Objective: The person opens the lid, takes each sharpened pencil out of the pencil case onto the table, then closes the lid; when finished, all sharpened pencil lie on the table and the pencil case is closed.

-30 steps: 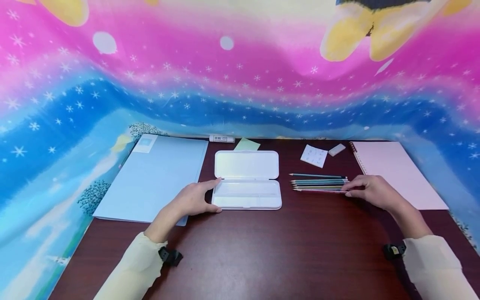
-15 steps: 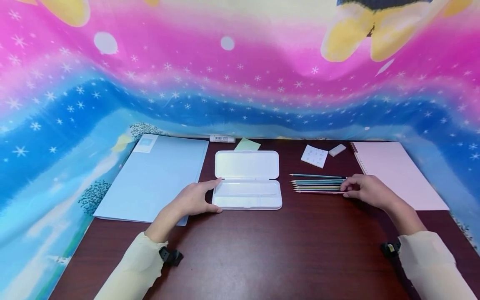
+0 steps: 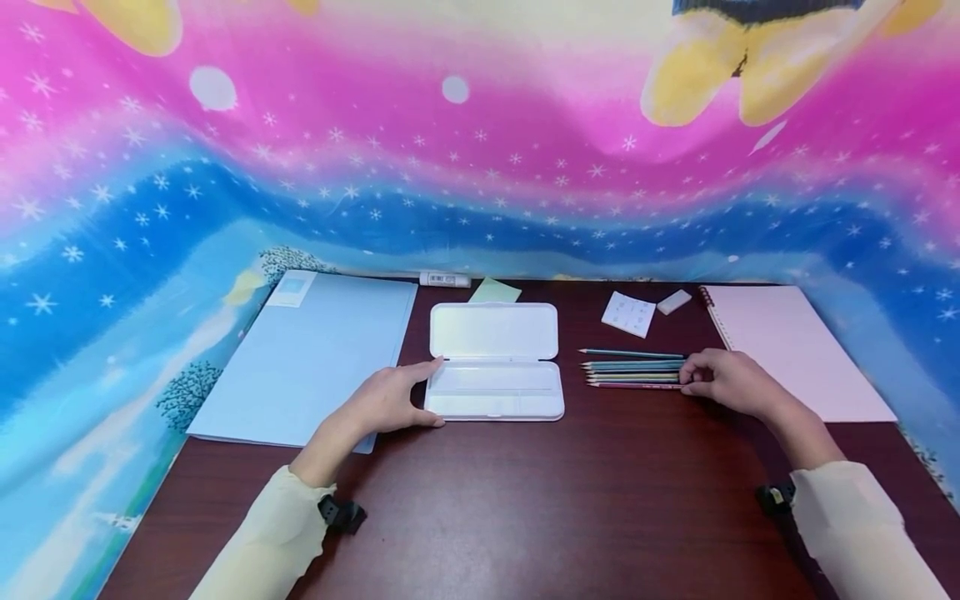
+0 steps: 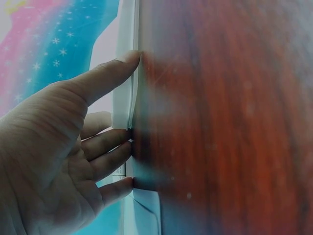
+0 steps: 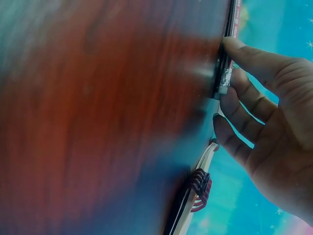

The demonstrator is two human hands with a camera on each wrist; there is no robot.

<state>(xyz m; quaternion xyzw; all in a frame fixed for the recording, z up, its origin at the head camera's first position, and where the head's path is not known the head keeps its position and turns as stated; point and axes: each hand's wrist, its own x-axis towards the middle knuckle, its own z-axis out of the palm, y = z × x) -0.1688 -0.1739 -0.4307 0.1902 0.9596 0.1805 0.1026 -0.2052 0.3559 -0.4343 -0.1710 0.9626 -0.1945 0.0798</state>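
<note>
A white pencil case (image 3: 492, 403) lies with its lid raised in the middle of the table, its tray bare. My left hand (image 3: 384, 398) grips its left end, thumb at the front corner and index finger near the hinge. The left wrist view shows the thumb (image 4: 110, 74) against the case's edge. To the right, several pencils (image 3: 632, 366) lie side by side, tips pointing left. My right hand (image 3: 731, 382) pinches the eraser end of the nearest, a reddish pencil (image 3: 637, 386). In the right wrist view, that pencil's silvery end (image 5: 225, 82) sits between thumb and fingers.
Left of the case lies a light blue folder (image 3: 330, 350). Along the back are a glue stick (image 3: 445, 280), green paper (image 3: 495, 290), a small white printed paper (image 3: 628, 313) and an eraser (image 3: 673, 302). A pink spiral notebook (image 3: 802, 350) lies at the right.
My right hand has shifted slightly left along the pencils, its fingers covering more of their eraser ends. The reddish pencil has turned a little. My left hand and the pencil case have stayed put.
</note>
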